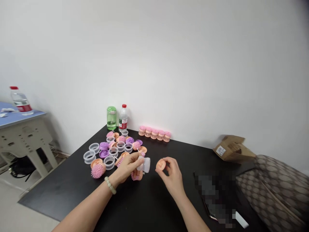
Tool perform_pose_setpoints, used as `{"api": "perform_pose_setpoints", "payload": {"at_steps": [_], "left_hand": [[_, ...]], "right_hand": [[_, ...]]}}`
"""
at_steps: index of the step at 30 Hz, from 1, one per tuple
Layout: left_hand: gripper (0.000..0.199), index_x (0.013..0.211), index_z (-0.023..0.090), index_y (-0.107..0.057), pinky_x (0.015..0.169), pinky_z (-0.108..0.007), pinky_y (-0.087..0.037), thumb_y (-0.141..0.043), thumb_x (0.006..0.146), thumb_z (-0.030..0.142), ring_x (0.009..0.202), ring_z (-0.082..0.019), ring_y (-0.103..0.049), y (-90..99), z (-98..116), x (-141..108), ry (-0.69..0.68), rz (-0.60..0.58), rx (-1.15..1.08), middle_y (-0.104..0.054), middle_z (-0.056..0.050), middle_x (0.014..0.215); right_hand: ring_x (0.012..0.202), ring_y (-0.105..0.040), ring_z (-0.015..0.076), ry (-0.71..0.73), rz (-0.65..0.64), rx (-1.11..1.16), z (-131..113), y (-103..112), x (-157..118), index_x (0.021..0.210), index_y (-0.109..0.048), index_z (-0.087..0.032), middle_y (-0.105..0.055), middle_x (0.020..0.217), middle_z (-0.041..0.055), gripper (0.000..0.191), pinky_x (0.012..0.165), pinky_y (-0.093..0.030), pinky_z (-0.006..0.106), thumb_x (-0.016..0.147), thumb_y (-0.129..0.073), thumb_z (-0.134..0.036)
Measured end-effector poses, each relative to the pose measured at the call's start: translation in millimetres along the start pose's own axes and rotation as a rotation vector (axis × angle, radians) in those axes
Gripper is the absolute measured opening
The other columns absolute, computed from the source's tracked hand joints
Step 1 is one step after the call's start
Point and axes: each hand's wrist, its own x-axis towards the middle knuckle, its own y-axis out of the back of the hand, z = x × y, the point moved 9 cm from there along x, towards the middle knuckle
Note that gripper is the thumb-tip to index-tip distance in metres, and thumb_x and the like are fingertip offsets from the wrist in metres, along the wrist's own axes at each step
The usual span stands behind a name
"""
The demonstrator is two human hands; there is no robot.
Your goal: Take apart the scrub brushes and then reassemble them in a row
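Note:
My left hand (126,168), with a beaded bracelet on its wrist, is closed around a translucent, spool-shaped plastic ring (146,165). Across a small gap to the right, my right hand (173,176) grips a round peach plastic cap (160,165) between thumb and fingers. The two parts are apart, above the black table (154,199). Beside and behind my left hand lie loose translucent rings (89,157), pink bristle heads (98,170) and purple bristle pieces (104,146). A pink-and-peach piece (137,175) sits just below that hand, partly hidden.
Several pink-topped peach scrubbers (154,134) stand in a row near the wall. A green bottle (111,118) and a red-capped water bottle (123,118) stand at the back corner. An opened cardboard box (231,149) and a patterned bag (272,187) occupy the right side.

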Motion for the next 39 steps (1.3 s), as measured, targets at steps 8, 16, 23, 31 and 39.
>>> {"api": "perform_pose_setpoints", "payload": {"at_steps": [8,16,23,31,39], "left_hand": [[0.05,0.102,0.02,-0.073,0.051,-0.019,-0.044,-0.084,0.066,0.054,0.062,-0.012,-0.054,-26.3,-6,-33,0.087,-0.812,0.397,-0.063,0.0,0.079],[0.041,0.108,0.027,-0.071,0.084,-0.028,-0.046,-0.079,0.069,0.02,0.098,-0.022,-0.061,-5.0,-1,-16,-0.039,-0.586,0.854,-0.068,0.001,0.113],[0.046,0.111,0.028,-0.069,0.096,-0.036,-0.043,-0.07,0.069,0.008,0.115,-0.027,-0.058,2.2,2,-7,-0.148,-0.409,1.108,-0.066,-0.001,0.122],[0.05,0.117,0.028,-0.068,0.086,-0.039,-0.048,-0.071,0.071,0.009,0.114,-0.032,-0.056,10.2,3,1,-0.206,-0.158,1.346,-0.059,-0.007,0.121],[0.054,0.113,0.023,-0.063,0.088,-0.042,-0.046,-0.085,0.064,0.02,0.109,-0.032,-0.055,8.9,6,-1,-0.197,-0.125,1.381,-0.058,-0.008,0.119]], "right_hand": [[0.081,-0.068,0.0197,-0.138,-0.114,-0.057,28,-21,7,0.086,-0.065,-0.022,-0.065,0.089,0.0007,0.02,0.078,-0.057,0.033,0.068,-0.072,-0.02],[0.097,-0.065,0.023,-0.14,-0.175,-0.26,29,-24,6,0.083,-0.065,-0.023,-0.069,0.096,0.0019,0.026,0.089,-0.049,0.036,0.065,-0.078,-0.01],[0.117,-0.055,0.0297,-0.086,-0.203,-0.36,26,-30,5,0.09,-0.065,-0.024,-0.069,0.105,0.0039,0.038,0.1,-0.045,0.043,0.061,-0.086,-0.011],[0.098,-0.059,0.0293,-0.042,-0.161,-0.401,23,-28,6,0.091,-0.066,-0.023,-0.065,0.098,0.0052,0.031,0.089,-0.051,0.047,0.067,-0.081,-0.011],[0.089,-0.068,0.0169,0.02,-0.231,-0.128,32,-44,-1,0.114,-0.059,-0.022,-0.055,0.12,0.0078,0.043,0.079,-0.062,0.034,0.077,-0.055,-0.002]]}}
